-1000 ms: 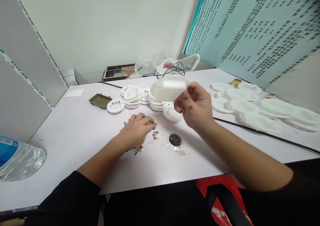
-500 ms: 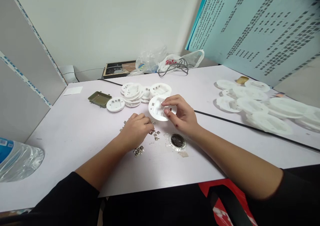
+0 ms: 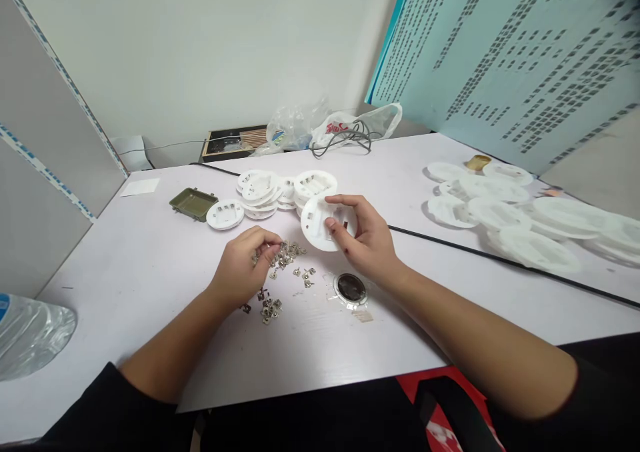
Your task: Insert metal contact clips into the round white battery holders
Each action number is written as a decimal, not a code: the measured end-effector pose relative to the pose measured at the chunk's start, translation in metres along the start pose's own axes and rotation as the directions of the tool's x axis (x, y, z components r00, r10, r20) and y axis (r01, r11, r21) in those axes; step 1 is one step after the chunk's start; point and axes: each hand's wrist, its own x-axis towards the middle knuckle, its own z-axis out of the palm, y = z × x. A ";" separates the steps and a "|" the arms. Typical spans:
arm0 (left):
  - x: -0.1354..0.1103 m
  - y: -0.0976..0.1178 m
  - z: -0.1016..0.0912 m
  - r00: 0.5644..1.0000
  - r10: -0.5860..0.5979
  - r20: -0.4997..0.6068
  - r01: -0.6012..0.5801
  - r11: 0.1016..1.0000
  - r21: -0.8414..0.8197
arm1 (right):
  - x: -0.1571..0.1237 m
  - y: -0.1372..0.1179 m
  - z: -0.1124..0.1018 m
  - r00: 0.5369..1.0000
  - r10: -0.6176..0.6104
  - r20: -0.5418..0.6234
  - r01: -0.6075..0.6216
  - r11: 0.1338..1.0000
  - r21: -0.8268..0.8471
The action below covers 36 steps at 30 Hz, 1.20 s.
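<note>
My right hand holds a round white plastic battery housing tilted above the table, thumb on its recessed face and fingers at its far edge. My left hand is at the left edge of a pile of small metal battery contacts, its thumb and forefinger pinched together. Whatever is between those fingertips is too small to make out. A second cluster of contacts lies closer to me, with a few loose contacts to the right. Below the held housing, a dark round disc is set in a clear, taped ring.
Stacked white housings stand behind my hands, beside an olive-green tray. More white discs spread over the right side, past a black cable. A water bottle lies at left; plastic bags sit at the back.
My left hand has shifted left and turned, uncovering more of the contact pile; its thumb and forefinger now show pinched. The housing in my right hand has tilted slightly and come a little lower.
</note>
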 end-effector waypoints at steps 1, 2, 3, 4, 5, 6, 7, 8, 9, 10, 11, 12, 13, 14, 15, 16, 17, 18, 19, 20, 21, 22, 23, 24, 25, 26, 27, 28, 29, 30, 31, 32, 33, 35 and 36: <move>0.000 0.002 -0.002 0.997 -0.072 -0.041 0.070 0.995 -0.064 | -0.001 0.000 0.001 1.000 0.013 0.012 -0.013 1.000 0.021; 0.000 0.003 -0.003 0.988 -0.132 -0.075 0.121 0.984 -0.127 | -0.002 0.000 0.001 0.999 0.023 0.026 -0.024 0.999 0.041; 0.000 0.005 -0.003 0.979 -0.181 -0.091 0.162 0.969 -0.184 | -0.003 0.000 0.002 0.999 0.032 0.040 -0.034 0.998 0.055; 0.000 0.006 -0.003 0.971 -0.218 -0.096 0.191 0.954 -0.233 | -0.004 -0.001 0.003 0.998 0.045 0.052 -0.048 0.997 0.058; 0.001 0.006 -0.002 0.966 -0.243 -0.092 0.210 0.939 -0.273 | -0.004 -0.002 0.003 0.996 0.058 0.063 -0.061 0.997 0.052; 0.001 0.007 -0.001 0.962 -0.261 -0.082 0.226 0.925 -0.304 | -0.004 -0.003 0.004 0.995 0.065 0.073 -0.068 0.997 0.046; 0.001 0.007 0.000 0.958 -0.277 -0.073 0.239 0.913 -0.330 | -0.003 -0.003 0.004 0.994 0.068 0.084 -0.072 0.996 0.046; 0.001 0.007 0.001 0.955 -0.289 -0.068 0.248 0.902 -0.353 | -0.003 -0.004 0.005 0.993 0.071 0.096 -0.077 0.996 0.055; 0.001 0.007 0.002 0.952 -0.298 -0.066 0.254 0.892 -0.373 | -0.003 -0.004 0.005 0.991 0.080 0.108 -0.088 0.994 0.071; 0.001 0.007 0.002 0.950 -0.305 -0.064 0.257 0.884 -0.391 | -0.002 -0.003 0.005 0.989 0.093 0.116 -0.104 0.990 0.092; 0.001 0.007 0.002 0.949 -0.310 -0.062 0.260 0.876 -0.407 | -0.002 -0.003 0.006 0.987 0.111 0.118 -0.124 0.985 0.116; 0.001 0.007 0.002 0.947 -0.316 -0.056 0.265 0.868 -0.421 | -0.003 -0.003 0.006 0.985 0.131 0.113 -0.146 0.979 0.141; 0.001 0.007 0.002 0.945 -0.323 -0.049 0.271 0.859 -0.433 | -0.003 -0.003 0.007 0.983 0.151 0.104 -0.167 0.972 0.165; 0.001 0.007 0.002 0.942 -0.332 -0.041 0.280 0.851 -0.444 | -0.003 -0.003 0.007 0.982 0.165 0.094 -0.180 0.966 0.186; 0.001 0.007 0.002 0.940 -0.341 -0.034 0.289 0.843 -0.453 | -0.003 -0.004 0.008 0.981 0.174 0.086 -0.188 0.962 0.198; 0.001 0.008 0.002 0.937 -0.347 -0.028 0.297 0.838 -0.459 | -0.003 -0.005 0.008 0.981 0.180 0.079 -0.192 0.961 0.199; 0.001 0.008 0.002 0.936 -0.351 -0.025 0.301 0.835 -0.460 | -0.003 -0.007 0.007 0.980 0.185 0.070 -0.195 0.962 0.191; 0.000 0.009 0.002 0.937 -0.349 -0.027 0.299 0.837 -0.459 | -0.003 -0.008 0.007 0.981 0.187 0.059 -0.195 0.965 0.176; 0.000 0.009 0.002 0.939 -0.342 -0.035 0.290 0.842 -0.456 | -0.002 -0.009 0.006 0.981 0.189 0.044 -0.194 0.968 0.161; 0.000 0.010 0.002 0.943 -0.331 -0.043 0.278 0.848 -0.451 | -0.002 -0.011 0.006 0.981 0.193 0.029 -0.195 0.969 0.152; 0.000 0.010 0.002 0.946 -0.319 -0.051 0.265 0.855 -0.446 | -0.001 -0.012 0.005 0.980 0.200 0.020 -0.200 0.967 0.155; 0.000 0.010 0.001 0.949 -0.310 -0.058 0.254 0.861 -0.441 | -0.001 -0.012 0.005 0.977 0.210 0.019 -0.210 0.962 0.172; 0.000 0.010 0.001 0.951 -0.302 -0.063 0.247 0.866 -0.436 | 0.000 -0.012 0.005 0.974 0.223 0.027 -0.224 0.954 0.201; 0.000 0.010 0.001 0.952 -0.298 -0.065 0.243 0.870 -0.430 | 0.000 -0.012 0.005 0.971 0.236 0.041 -0.239 0.941 0.239; -0.001 0.009 0.001 0.953 -0.297 -0.067 0.243 0.873 -0.422 | 0.001 -0.012 0.006 0.967 0.247 0.057 -0.253 0.926 0.281; -0.001 0.009 0.001 0.953 -0.296 -0.069 0.242 0.877 -0.415 | 0.001 -0.011 0.006 0.964 0.255 0.070 -0.264 0.909 0.321; -0.001 0.009 0.001 0.953 -0.293 -0.073 0.239 0.880 -0.410 | 0.001 -0.010 0.007 0.962 0.260 0.078 -0.271 0.895 0.355; -0.001 0.008 0.001 0.954 -0.290 -0.075 0.237 0.883 -0.405 | 0.001 -0.009 0.008 0.961 0.264 0.085 -0.276 0.882 0.381; -0.001 0.008 0.002 0.955 -0.286 -0.075 0.234 0.886 -0.401 | 0.001 -0.009 0.008 0.959 0.268 0.091 -0.282 0.874 0.395; -0.001 0.008 0.002 0.956 -0.283 -0.073 0.232 0.888 -0.396 | 0.001 -0.008 0.009 0.958 0.269 0.100 -0.286 0.873 0.396; -0.001 0.007 0.002 0.958 -0.278 -0.071 0.230 0.892 -0.390 | 0.001 -0.008 0.009 0.958 0.263 0.111 -0.286 0.878 0.385; -0.001 0.007 0.002 0.959 -0.275 -0.069 0.230 0.896 -0.380 | 0.001 -0.008 0.009 0.961 0.248 0.124 -0.277 0.888 0.366; -0.001 0.007 0.003 0.959 -0.274 -0.070 0.231 0.901 -0.367 | 0.001 -0.008 0.009 0.965 0.224 0.136 -0.258 0.902 0.346; -0.001 0.006 0.003 0.958 -0.276 -0.073 0.238 0.912 -0.335 | 0.001 -0.008 0.008 0.973 0.169 0.159 -0.213 0.924 0.318; -0.001 0.006 0.004 0.957 -0.279 -0.074 0.243 0.917 -0.318 | 0.000 -0.008 0.008 0.974 0.150 0.173 -0.199 0.927 0.318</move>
